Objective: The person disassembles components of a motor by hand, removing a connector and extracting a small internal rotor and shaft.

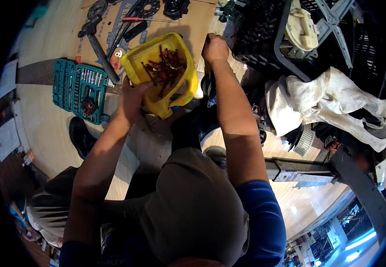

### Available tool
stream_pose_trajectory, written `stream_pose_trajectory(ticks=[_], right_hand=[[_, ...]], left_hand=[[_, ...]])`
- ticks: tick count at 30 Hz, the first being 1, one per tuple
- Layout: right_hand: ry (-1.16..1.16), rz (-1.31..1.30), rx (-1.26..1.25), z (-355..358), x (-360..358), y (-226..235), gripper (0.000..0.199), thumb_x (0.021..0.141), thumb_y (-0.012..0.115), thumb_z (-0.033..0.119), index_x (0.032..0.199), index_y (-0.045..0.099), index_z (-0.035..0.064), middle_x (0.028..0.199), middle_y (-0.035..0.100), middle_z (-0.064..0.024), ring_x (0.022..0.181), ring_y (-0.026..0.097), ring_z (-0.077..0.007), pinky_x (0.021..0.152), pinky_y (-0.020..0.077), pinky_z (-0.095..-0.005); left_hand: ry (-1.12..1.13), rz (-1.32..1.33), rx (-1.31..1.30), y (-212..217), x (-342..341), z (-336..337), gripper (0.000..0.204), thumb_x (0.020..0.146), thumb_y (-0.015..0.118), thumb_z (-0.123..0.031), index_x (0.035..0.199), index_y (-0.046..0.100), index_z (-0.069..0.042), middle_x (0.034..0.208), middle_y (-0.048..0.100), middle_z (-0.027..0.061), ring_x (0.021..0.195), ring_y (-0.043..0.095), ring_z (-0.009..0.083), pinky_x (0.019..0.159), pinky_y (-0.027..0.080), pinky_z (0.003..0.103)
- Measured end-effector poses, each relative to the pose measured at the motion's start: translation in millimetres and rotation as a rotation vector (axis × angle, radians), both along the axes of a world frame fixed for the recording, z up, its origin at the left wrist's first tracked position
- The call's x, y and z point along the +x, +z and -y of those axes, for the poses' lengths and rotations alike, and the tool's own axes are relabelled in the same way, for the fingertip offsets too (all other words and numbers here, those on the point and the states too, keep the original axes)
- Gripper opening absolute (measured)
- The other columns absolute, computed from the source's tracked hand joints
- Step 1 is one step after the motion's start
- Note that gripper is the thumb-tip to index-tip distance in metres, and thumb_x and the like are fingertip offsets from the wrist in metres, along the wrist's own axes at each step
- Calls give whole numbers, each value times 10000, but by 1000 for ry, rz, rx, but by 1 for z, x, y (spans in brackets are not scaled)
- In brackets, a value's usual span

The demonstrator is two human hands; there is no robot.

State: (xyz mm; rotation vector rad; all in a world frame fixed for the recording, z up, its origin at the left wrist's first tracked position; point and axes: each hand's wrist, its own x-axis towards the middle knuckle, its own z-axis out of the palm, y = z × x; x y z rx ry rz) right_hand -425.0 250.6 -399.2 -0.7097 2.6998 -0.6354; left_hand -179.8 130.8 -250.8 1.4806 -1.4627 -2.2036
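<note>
My left hand (pixel 133 100) grips the near left side of a yellow cut-open plastic jug (pixel 186 46), its thumb hooked over the rim. Inside the jug lies a tangle of dark reddish-brown thin pieces (pixel 164 71), too small to name surely. To the right of the jug, my right hand (pixel 216 50) is closed, fingers curled down at the edge of the cardboard (pixel 197 22). Something dark shows by its fingertips, but I cannot make out what it holds. A hammer (pixel 102 53) and a red-handled screwdriver (pixel 146 19) rest on the cardboard beyond the jug.
A green socket set case (pixel 64 89) lies unfolded at the left. Far right stands a black plastic crate (pixel 262 40) with metal and cream-coloured parts. A stained white cloth (pixel 308 98) hangs over parts nearer me. A white fan wheel (pixel 305 141) sits beneath it, near a metal frame (pixel 297 167).
</note>
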Motion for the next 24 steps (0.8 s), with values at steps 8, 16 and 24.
stream_pose_trajectory(ticks=[8, 16, 24], right_hand=[[22, -12, 46, 1, -1, -3, 210, 807, 577, 124, 990, 674, 84, 1056, 638, -183, 968, 641, -351, 815, 529, -437], [-88, 69, -163, -20, -9, -4, 234, 793, 641, 176, 992, 662, 55, 945, 674, -209, 924, 641, -384, 807, 509, -454], [16, 45, -284, 3, 5, 18, 359, 803, 654, 286, 1143, 621, 175, 1077, 590, -177, 989, 602, -378, 837, 494, -446]], left_hand=[[-21, -95, -20, -11, 3, 0, 457, 804, 672, -64, 1209, 481, 25, 1088, 628, 126, 953, 634, 230, 815, 524, 342], [-38, -99, 35, -8, 5, 3, 474, 837, 657, -120, 1268, 467, -65, 1142, 602, 94, 1049, 593, 268, 830, 506, 408], [26, -58, 62, -8, 17, 10, 408, 847, 630, -55, 1232, 494, -52, 1141, 610, 93, 1030, 606, 250, 832, 518, 381]])
